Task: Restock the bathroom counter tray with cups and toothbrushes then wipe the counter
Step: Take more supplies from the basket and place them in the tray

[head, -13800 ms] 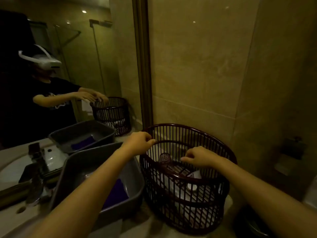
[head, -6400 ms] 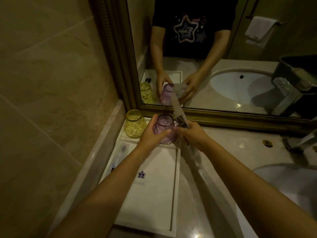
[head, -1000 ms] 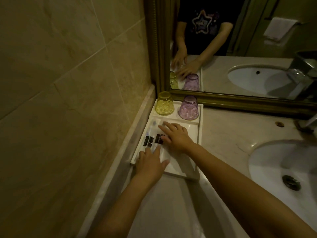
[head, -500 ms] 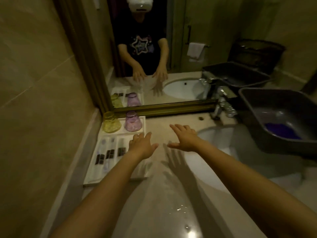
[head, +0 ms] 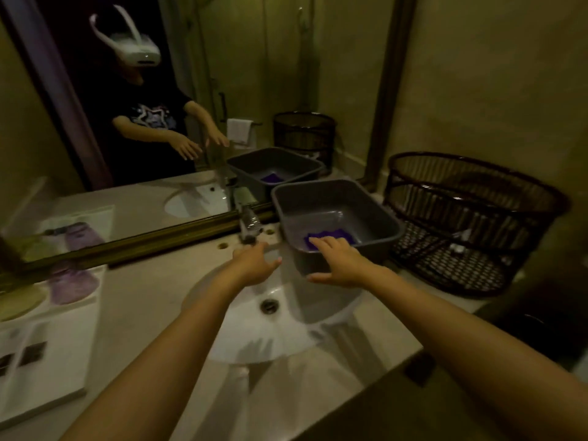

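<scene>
Both my arms reach out over the white sink (head: 273,332) set into the pale worktop (head: 149,300). My left hand (head: 254,265) hangs above the far edge of the basin, just below the metal tap (head: 249,222), fingers loosely spread and holding nothing. My right hand (head: 340,262) stretches toward the grey plastic tub (head: 334,218) that stands to the right of the tap; its fingers are spread and released, and the fingertips lie over the tub's near rim, pointing at the purple cloth (head: 331,238) bunched on the tub's floor. I cannot tell whether they touch the cloth.

The white tray (head: 47,361) sits at the far left of the worktop against the mirror (head: 159,122). In its rear section a purple cup (head: 71,284) stands upside down, with a yellow cup (head: 17,302) beside it to the left; both are blurred. In the long front section lie wrapped toothbrushes (head: 22,354) with dark labels, side by side.

To the right of the tub a dark slatted basket (head: 471,224) stands on the worktop near the tiled wall, with a few small pale items on its bottom, too small to make out.
</scene>
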